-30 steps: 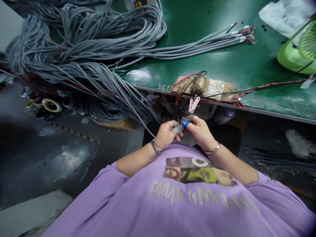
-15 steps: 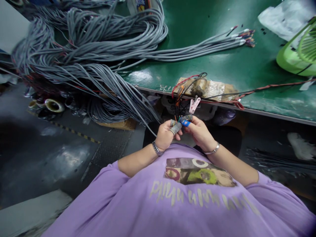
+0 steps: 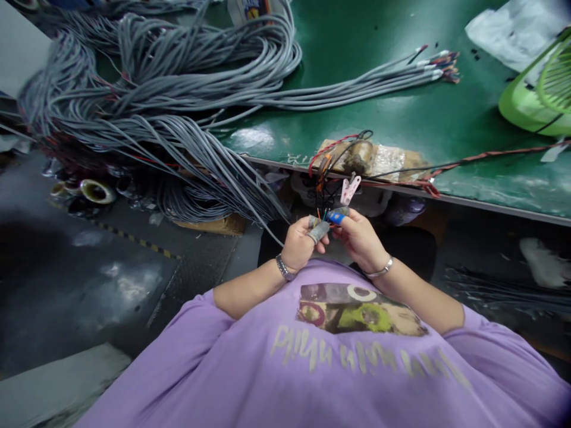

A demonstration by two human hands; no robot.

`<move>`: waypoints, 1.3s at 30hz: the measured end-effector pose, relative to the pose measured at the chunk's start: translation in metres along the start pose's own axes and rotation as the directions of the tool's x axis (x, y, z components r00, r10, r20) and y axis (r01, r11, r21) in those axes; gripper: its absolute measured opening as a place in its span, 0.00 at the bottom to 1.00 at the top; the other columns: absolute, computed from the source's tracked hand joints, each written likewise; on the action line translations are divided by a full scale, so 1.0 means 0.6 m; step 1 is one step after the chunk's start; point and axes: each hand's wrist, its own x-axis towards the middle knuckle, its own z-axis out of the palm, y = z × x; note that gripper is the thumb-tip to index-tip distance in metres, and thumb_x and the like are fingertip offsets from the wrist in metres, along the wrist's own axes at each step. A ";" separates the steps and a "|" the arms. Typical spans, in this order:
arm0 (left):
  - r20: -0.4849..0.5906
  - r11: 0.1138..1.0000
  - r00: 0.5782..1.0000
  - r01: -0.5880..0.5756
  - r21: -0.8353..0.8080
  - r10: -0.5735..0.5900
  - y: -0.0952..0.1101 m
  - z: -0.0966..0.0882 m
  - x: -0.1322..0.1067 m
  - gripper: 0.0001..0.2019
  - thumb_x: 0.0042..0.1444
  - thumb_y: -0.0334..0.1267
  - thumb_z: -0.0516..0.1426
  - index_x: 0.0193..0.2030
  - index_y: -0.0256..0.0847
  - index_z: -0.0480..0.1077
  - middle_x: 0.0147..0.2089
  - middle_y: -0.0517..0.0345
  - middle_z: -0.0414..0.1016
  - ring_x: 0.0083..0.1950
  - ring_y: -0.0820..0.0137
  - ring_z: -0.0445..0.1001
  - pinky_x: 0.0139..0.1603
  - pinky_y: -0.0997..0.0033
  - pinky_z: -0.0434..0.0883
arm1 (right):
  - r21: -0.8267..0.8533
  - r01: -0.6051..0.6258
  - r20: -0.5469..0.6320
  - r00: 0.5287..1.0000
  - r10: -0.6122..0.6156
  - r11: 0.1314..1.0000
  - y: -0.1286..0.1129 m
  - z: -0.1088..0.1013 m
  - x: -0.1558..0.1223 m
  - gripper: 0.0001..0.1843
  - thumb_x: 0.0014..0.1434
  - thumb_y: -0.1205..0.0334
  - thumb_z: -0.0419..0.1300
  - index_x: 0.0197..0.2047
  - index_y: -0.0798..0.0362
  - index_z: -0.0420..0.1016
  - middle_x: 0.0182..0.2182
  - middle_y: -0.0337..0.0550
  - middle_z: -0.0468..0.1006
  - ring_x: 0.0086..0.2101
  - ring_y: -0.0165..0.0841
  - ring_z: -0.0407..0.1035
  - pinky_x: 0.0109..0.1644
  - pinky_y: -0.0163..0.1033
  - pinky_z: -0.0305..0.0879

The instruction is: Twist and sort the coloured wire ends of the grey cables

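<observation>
My left hand (image 3: 302,242) is closed in a pinch on the end of a grey cable (image 3: 273,234), its fingers wrapped in grey tape. Thin coloured wires (image 3: 324,215), orange, green and blue among them, stick up between my fingertips. My right hand (image 3: 360,238) pinches at the same wires from the other side, with blue tape round its thumb. The two hands almost meet in front of my chest, below the table edge. Which wire each fingertip presses is too small to tell. A pink clothes peg (image 3: 350,189) hangs just above my hands.
Grey cables (image 3: 178,77) lie heaped on the green table (image 3: 379,35) and spill over its front edge. Stripped cable ends (image 3: 446,66) point right. A taped cardboard piece (image 3: 401,164) sits at the edge. A green fan (image 3: 535,95) and a plastic bag (image 3: 508,35) are at right.
My right fingers have shifted slightly at the wire ends. My left hand stays almost still, and the whole view has drifted a little.
</observation>
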 end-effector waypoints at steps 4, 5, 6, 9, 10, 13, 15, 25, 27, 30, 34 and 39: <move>-0.012 1.000 1.000 -0.014 -0.011 0.014 0.004 -0.004 0.000 0.18 0.51 0.51 0.65 0.28 0.39 0.66 0.22 0.64 0.73 0.16 0.80 0.66 0.16 0.80 0.60 | 0.185 -0.044 -0.057 0.997 0.056 0.982 -0.011 -0.016 0.012 0.19 0.42 0.56 0.72 0.27 0.50 0.64 0.20 0.29 0.64 0.21 0.23 0.57 0.25 0.31 0.59; -0.019 1.000 1.000 -0.013 -0.015 0.012 0.006 -0.005 0.000 0.18 0.51 0.50 0.65 0.27 0.39 0.66 0.22 0.64 0.72 0.16 0.80 0.66 0.16 0.80 0.60 | 0.224 -0.066 -0.055 0.995 0.081 0.972 -0.013 -0.021 0.015 0.19 0.42 0.56 0.72 0.27 0.50 0.64 0.21 0.29 0.64 0.21 0.23 0.58 0.25 0.31 0.60; -0.024 1.000 1.000 -0.008 -0.017 0.007 0.008 -0.006 0.000 0.18 0.50 0.50 0.65 0.27 0.39 0.66 0.21 0.64 0.72 0.15 0.80 0.65 0.16 0.80 0.59 | 0.251 -0.096 -0.049 0.992 0.112 0.963 -0.015 -0.026 0.016 0.20 0.42 0.55 0.72 0.27 0.50 0.65 0.21 0.30 0.66 0.22 0.23 0.59 0.26 0.30 0.61; -0.007 1.000 1.000 0.028 -0.013 -0.028 0.020 -0.008 0.001 0.19 0.48 0.51 0.66 0.25 0.39 0.65 0.20 0.64 0.71 0.15 0.81 0.64 0.15 0.80 0.58 | 0.255 -0.170 -0.044 0.981 0.187 0.952 -0.021 -0.037 0.021 0.20 0.45 0.48 0.71 0.31 0.50 0.69 0.24 0.33 0.71 0.22 0.24 0.62 0.26 0.31 0.63; 0.013 0.999 0.999 0.045 -0.013 -0.045 0.026 -0.009 0.001 0.20 0.47 0.51 0.67 0.25 0.38 0.65 0.20 0.64 0.71 0.14 0.81 0.63 0.14 0.80 0.57 | 0.235 -0.176 -0.041 0.981 0.190 0.956 -0.024 -0.040 0.022 0.21 0.47 0.44 0.70 0.32 0.50 0.70 0.25 0.35 0.72 0.23 0.25 0.63 0.26 0.32 0.63; 0.109 0.993 0.988 0.111 -0.029 -0.107 0.045 -0.007 0.006 0.20 0.44 0.52 0.68 0.25 0.38 0.66 0.19 0.63 0.71 0.13 0.81 0.62 0.13 0.81 0.54 | 0.161 -0.140 -0.006 0.990 0.143 0.977 -0.037 -0.045 0.031 0.27 0.51 0.32 0.64 0.32 0.50 0.72 0.27 0.38 0.75 0.24 0.27 0.65 0.26 0.33 0.64; 0.185 0.988 0.973 0.149 -0.042 -0.139 0.058 -0.005 0.012 0.21 0.42 0.52 0.69 0.25 0.38 0.66 0.19 0.63 0.70 0.13 0.81 0.61 0.12 0.81 0.53 | 0.112 -0.112 0.060 0.993 0.106 0.987 -0.049 -0.043 0.039 0.32 0.51 0.27 0.60 0.32 0.51 0.73 0.28 0.41 0.76 0.24 0.28 0.66 0.27 0.34 0.65; 0.338 0.965 0.922 0.237 -0.111 -0.188 0.074 0.019 0.037 0.23 0.42 0.52 0.70 0.28 0.38 0.65 0.19 0.63 0.70 0.12 0.81 0.60 0.11 0.82 0.51 | 0.126 -0.029 0.080 0.997 0.019 0.992 -0.065 -0.004 0.056 0.33 0.47 0.28 0.64 0.29 0.53 0.75 0.22 0.40 0.76 0.25 0.30 0.69 0.28 0.35 0.63; 0.336 0.963 0.921 0.248 -0.110 -0.198 0.072 0.022 0.037 0.23 0.41 0.52 0.70 0.28 0.37 0.66 0.19 0.63 0.70 0.13 0.81 0.60 0.11 0.82 0.51 | 0.157 -0.015 0.047 0.999 0.007 0.988 -0.064 -0.001 0.055 0.31 0.47 0.30 0.66 0.28 0.53 0.74 0.22 0.40 0.76 0.27 0.31 0.71 0.30 0.36 0.64; 0.327 0.959 0.920 0.263 -0.107 -0.216 0.069 0.026 0.037 0.23 0.41 0.52 0.71 0.28 0.37 0.66 0.19 0.63 0.70 0.12 0.81 0.60 0.11 0.82 0.51 | 0.178 0.005 0.042 0.999 -0.013 0.984 -0.065 0.001 0.055 0.28 0.47 0.33 0.69 0.26 0.53 0.74 0.21 0.39 0.75 0.28 0.31 0.71 0.33 0.37 0.66; 0.317 0.954 0.918 0.281 -0.104 -0.236 0.064 0.028 0.036 0.23 0.41 0.52 0.71 0.28 0.37 0.66 0.18 0.63 0.70 0.13 0.81 0.60 0.11 0.82 0.51 | 0.179 0.003 0.053 0.998 -0.013 0.984 -0.067 0.002 0.054 0.27 0.48 0.35 0.68 0.26 0.53 0.74 0.21 0.37 0.74 0.24 0.28 0.67 0.31 0.36 0.64; 0.324 0.957 0.918 0.273 -0.103 -0.227 0.063 0.029 0.032 0.23 0.41 0.52 0.71 0.28 0.37 0.66 0.18 0.63 0.70 0.13 0.81 0.60 0.11 0.82 0.51 | 0.217 -0.039 0.072 0.997 0.024 0.975 -0.065 0.003 0.051 0.29 0.51 0.32 0.65 0.29 0.53 0.75 0.21 0.36 0.74 0.22 0.27 0.65 0.28 0.34 0.63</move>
